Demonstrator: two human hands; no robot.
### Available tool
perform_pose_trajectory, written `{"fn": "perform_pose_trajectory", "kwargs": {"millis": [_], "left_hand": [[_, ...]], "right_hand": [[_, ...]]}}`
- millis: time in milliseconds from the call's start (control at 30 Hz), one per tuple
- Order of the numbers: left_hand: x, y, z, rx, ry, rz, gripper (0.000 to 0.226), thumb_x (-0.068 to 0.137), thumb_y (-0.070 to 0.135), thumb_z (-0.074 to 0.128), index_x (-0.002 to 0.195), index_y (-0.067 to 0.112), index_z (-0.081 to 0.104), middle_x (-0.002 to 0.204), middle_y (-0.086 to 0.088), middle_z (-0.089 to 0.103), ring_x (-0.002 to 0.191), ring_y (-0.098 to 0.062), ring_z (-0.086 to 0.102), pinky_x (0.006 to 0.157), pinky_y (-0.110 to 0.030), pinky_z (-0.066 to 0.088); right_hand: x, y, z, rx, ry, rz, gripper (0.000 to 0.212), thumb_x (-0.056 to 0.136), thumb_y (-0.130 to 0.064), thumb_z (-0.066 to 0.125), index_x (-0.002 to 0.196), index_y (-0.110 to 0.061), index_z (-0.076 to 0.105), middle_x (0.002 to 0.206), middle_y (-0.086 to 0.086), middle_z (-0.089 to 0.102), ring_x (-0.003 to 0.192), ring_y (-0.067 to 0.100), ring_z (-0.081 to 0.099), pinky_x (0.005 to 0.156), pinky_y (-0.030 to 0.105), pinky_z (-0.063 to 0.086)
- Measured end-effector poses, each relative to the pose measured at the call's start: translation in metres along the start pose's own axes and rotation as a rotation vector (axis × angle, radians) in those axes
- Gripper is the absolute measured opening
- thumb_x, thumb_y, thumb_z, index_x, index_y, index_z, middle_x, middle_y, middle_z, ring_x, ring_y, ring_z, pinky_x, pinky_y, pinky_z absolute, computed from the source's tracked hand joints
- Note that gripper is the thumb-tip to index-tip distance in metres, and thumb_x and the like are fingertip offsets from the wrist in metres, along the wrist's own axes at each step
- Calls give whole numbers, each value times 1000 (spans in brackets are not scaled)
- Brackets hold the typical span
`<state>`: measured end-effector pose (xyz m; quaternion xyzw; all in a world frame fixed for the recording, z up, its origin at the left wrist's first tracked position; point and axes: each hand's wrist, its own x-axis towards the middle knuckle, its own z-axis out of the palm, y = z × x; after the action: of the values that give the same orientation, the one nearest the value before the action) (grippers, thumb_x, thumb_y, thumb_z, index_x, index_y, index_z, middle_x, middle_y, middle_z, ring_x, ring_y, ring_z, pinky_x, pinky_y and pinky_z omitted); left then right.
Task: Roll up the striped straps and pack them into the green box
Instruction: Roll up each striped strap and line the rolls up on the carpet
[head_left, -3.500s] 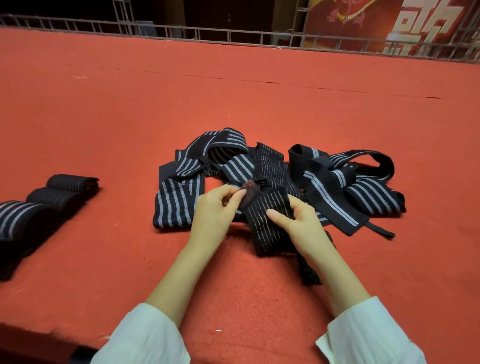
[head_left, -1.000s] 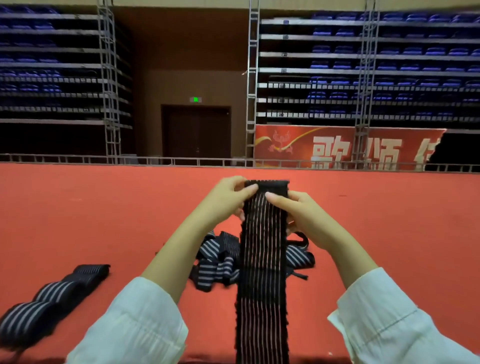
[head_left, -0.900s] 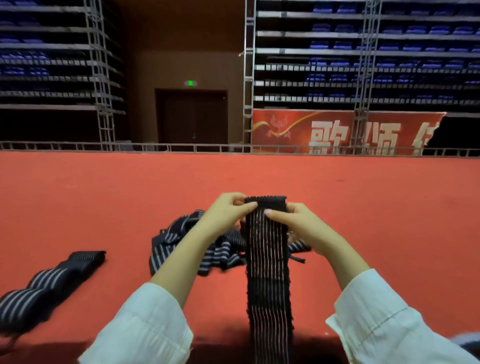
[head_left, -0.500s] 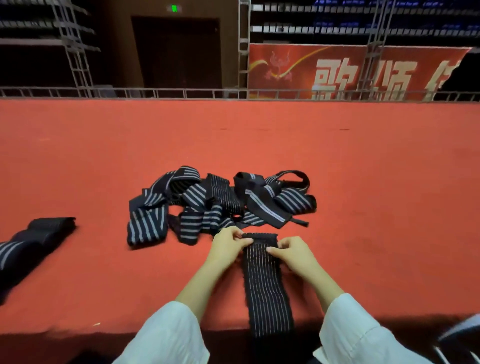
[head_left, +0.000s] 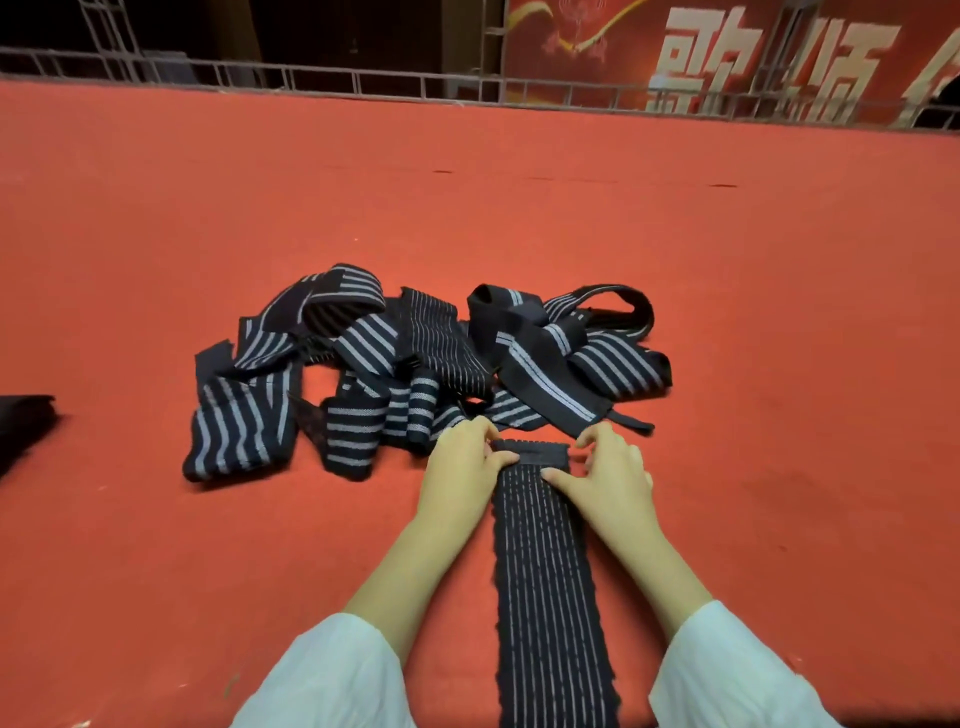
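Note:
A long black strap with thin pale stripes (head_left: 545, 582) lies flat on the red carpet, running from the bottom edge up to my hands. My left hand (head_left: 460, 470) pinches its far end at the left corner. My right hand (head_left: 605, 475) pinches the same end at the right corner, thumb on top. Just beyond them lies a tangled pile of black straps with white stripes (head_left: 415, 358). No green box is in view.
A dark rolled strap (head_left: 23, 421) shows at the left edge. The red carpet (head_left: 779, 312) stretches far back to a metal railing (head_left: 363, 83) and a red banner (head_left: 727, 47). My white sleeves fill the bottom corners.
I lifted one strap from the pile, held it up stretched, then lowered it flat onto the carpet. Both hands have kept hold of its far end throughout.

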<state>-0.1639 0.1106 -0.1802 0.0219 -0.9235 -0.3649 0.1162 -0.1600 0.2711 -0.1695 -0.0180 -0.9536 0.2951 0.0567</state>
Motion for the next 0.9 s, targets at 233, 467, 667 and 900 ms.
{"fn": "perform_pose_trajectory", "kwargs": {"millis": [233, 467, 667, 900], "left_hand": [[20, 14, -53, 135, 231, 270, 23, 84, 22, 70, 101, 10, 61, 102, -7, 53, 99, -25, 50, 84, -39, 43], [43, -31, -87, 207, 195, 29, 43, 82, 36, 72, 117, 16, 55, 113, -3, 53, 110, -25, 52, 90, -36, 42], [51, -45, -86, 244, 233, -13, 21, 89, 16, 60, 110, 17, 54, 110, 2, 60, 111, -19, 50, 81, -27, 38], [43, -36, -85, 185, 316, 259, 19, 85, 30, 69, 98, 16, 69, 98, 4, 63, 98, -16, 53, 90, -26, 39]], "right_hand": [[24, -38, 1, 108, -26, -423, 51, 80, -21, 72, 127, -22, 53, 118, -1, 48, 114, 20, 45, 97, 36, 40], [79, -90, 42, 40, -113, -429, 41, 89, -31, 63, 129, -25, 56, 126, -1, 56, 118, 21, 52, 98, 39, 43], [96, -76, 48, 643, -12, -210, 10, 90, -21, 60, 81, -22, 64, 77, -2, 67, 78, 19, 64, 71, 38, 53], [89, -92, 12, 1209, -354, -35, 14, 95, -8, 54, 93, 2, 64, 85, 18, 72, 72, 26, 71, 61, 29, 58]]}}
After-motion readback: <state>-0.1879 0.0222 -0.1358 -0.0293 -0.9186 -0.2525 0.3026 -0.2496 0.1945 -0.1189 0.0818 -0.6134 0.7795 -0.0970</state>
